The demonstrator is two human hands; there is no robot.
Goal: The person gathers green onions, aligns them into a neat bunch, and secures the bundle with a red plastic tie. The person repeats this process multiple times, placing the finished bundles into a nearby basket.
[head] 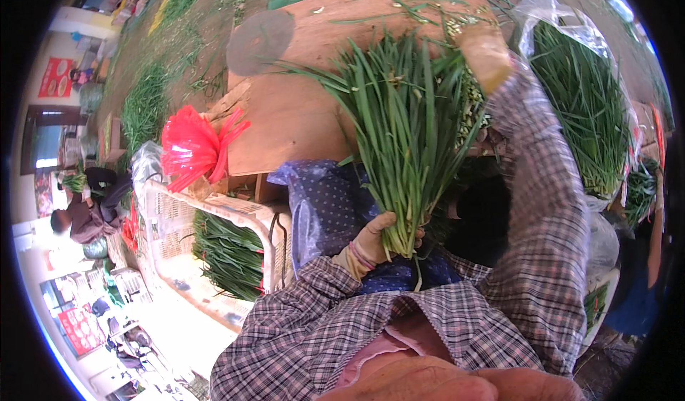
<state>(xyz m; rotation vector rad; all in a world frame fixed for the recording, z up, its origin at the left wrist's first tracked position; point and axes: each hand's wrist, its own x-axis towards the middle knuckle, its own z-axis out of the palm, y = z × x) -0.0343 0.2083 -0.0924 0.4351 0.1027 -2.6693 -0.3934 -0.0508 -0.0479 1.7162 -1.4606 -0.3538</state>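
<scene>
My left hand [372, 240], in a pale work glove, grips a thick bunch of garlic chives [401, 128] by its pale stem ends. The leaves fan up and away from me over the near edge of a wooden board [299, 117]. My right hand [484, 53], also gloved, is blurred by motion. It is over the far right part of the board, beside the leaf tips and a litter of trimmed scraps [471, 101]. Its fingers are not distinct, and I cannot tell whether they hold anything. Blue dotted cloth [326, 203] covers my lap below the bunch.
Red plastic ties [195, 147] hang at the board's left corner. Left stands a white plastic basket [273, 224] holding tied chives [230, 256]. At right, a clear bag [551, 7] wraps more chives [578, 112]. Loose greens [147, 101] lie on the floor; another person [91, 213] sits far left.
</scene>
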